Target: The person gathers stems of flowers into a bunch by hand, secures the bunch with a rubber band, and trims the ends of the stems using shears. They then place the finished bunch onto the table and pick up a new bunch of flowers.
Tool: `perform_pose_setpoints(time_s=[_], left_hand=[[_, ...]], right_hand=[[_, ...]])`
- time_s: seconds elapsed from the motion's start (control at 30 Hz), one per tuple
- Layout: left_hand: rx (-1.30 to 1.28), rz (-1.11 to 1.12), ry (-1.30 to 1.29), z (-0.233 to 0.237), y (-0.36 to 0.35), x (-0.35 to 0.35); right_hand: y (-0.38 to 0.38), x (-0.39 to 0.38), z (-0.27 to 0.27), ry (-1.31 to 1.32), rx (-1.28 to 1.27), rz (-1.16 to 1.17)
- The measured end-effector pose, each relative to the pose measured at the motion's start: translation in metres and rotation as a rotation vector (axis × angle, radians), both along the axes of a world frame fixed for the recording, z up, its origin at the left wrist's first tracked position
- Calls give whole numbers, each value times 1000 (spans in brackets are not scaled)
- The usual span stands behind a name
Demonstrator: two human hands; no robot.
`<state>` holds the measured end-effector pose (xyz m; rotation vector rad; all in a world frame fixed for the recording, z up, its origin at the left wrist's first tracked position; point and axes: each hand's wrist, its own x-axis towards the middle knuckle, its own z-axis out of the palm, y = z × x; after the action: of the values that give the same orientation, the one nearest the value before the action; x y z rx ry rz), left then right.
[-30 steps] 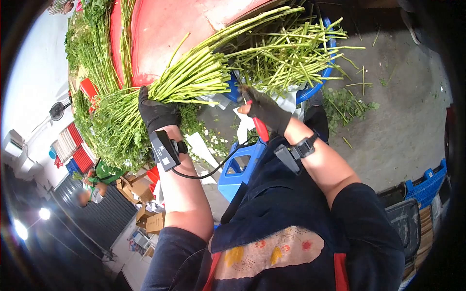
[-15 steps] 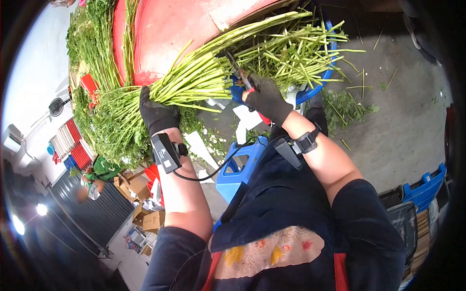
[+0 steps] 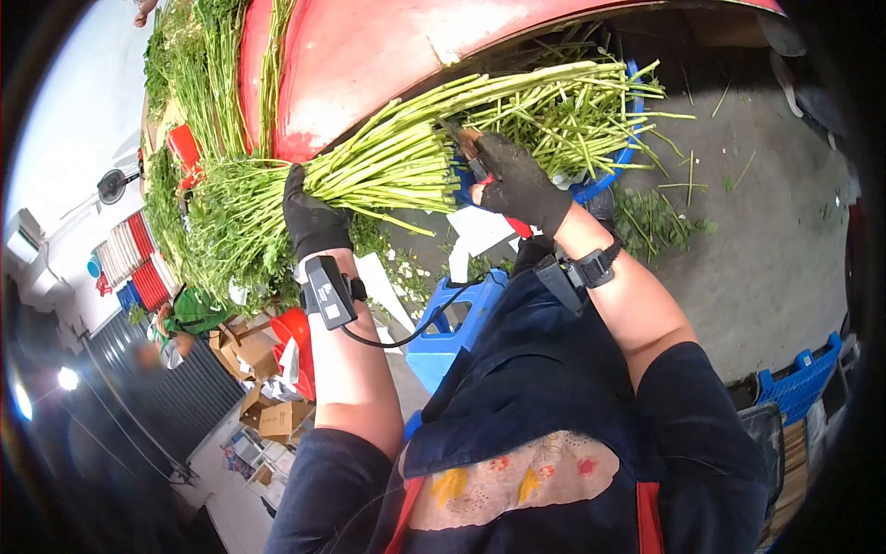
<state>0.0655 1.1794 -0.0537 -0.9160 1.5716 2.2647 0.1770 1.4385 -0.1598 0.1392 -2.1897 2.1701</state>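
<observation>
My left hand: my gloved left hand (image 3: pixel 314 217) is clenching tight around a thick bundle of green flower stems (image 3: pixel 406 157), just where the bare stalks are giving way to leafy growth.
My right hand: my gloved right hand (image 3: pixel 517 180) is gripping red-handled shears (image 3: pixel 480 169), fingers wrapped round the handles. I cannot tell whether the blades are parted or closed.
Where the bundle is: it is slanting across in front of me, bare ends pointing right above a blue basket (image 3: pixel 604 175), leafy tops hanging left beside the red table (image 3: pixel 369 55).
What is changing: a second ago my right hand was hanging lower, clear of the stems. Half a second ago it was rising towards them. Now the shears are meeting the bundle near its bare ends. My left hand is keeping its hold throughout.
What that is telling me: I am judging that trimming of the stem ends is under way and not yet finished.
Around my hands: cut stem pieces (image 3: pixel 572 111) are piling in the basket, and a blue plastic stool (image 3: pixel 452 328) is standing below my arms.
On my wrist: a black strapped device (image 3: pixel 329 291) is sitting on my left wrist, its cable trailing right.
Others: a person in green (image 3: pixel 189 314) is working well apart, at far left.
Writing: no brand, label or lettering is showing clearly enough to read.
</observation>
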Motion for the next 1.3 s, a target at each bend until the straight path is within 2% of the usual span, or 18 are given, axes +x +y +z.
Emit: perform_pose_setpoints(time_s=[0.03, 0.1, 0.17, 0.2, 0.27, 0.4, 0.43, 0.5, 0.6, 0.67, 0.8, 0.83, 0.93, 0.97, 1.07, 1.17, 1.27, 1.3], left_hand=[[-51, 14, 16, -1, 0, 0], [-152, 44, 40, -6, -2, 2], [-33, 0, 39, -13, -11, 1], [27, -23, 40, -12, -9, 1], [-36, -16, 50, -10, -6, 3], [-52, 17, 55, -6, -3, 5], [-63, 52, 46, 2, 6, 8], [-78, 90, 20, 7, 15, 9], [9, 78, 48, -6, 2, 11], [-45, 56, 78, -16, -7, 9], [31, 60, 87, -19, -12, 6], [32, 78, 80, -10, -3, 8], [15, 75, 98, -11, -9, 7], [41, 60, 107, -10, -9, 8], [73, 49, 103, -8, -6, 11], [72, 62, 92, -5, -6, 12], [138, 20, 83, -4, -7, 12], [118, 12, 98, -3, -7, 13]], right_hand=[[8, 1, 24, -183, -71, 67], [3, 9, 33, -205, -21, 35], [2, 14, 41, -168, -18, -28], [3, 16, 45, -251, -2, -14], [3, 22, 52, -416, 30, 18], [8, 38, 52, -441, 44, -48], [12, 41, 42, -500, 32, 49], [3, 46, 20, -345, 35, -18], [4, 31, 32, -285, 81, 10], [0, 16, 33, -179, 151, -23], [15, 8, 67, -514, -19, 70], [14, 15, 63, -409, 75, 28], [12, 33, 53, -389, 124, 60], [5, 42, 35, -260, -45, -12], [-1, 43, 19, -256, 31, -30], [-5, 15, 36, -148, 18, -86], [12, 7, 60, -551, -37, 131], [11, 12, 54, -488, 48, 83]])
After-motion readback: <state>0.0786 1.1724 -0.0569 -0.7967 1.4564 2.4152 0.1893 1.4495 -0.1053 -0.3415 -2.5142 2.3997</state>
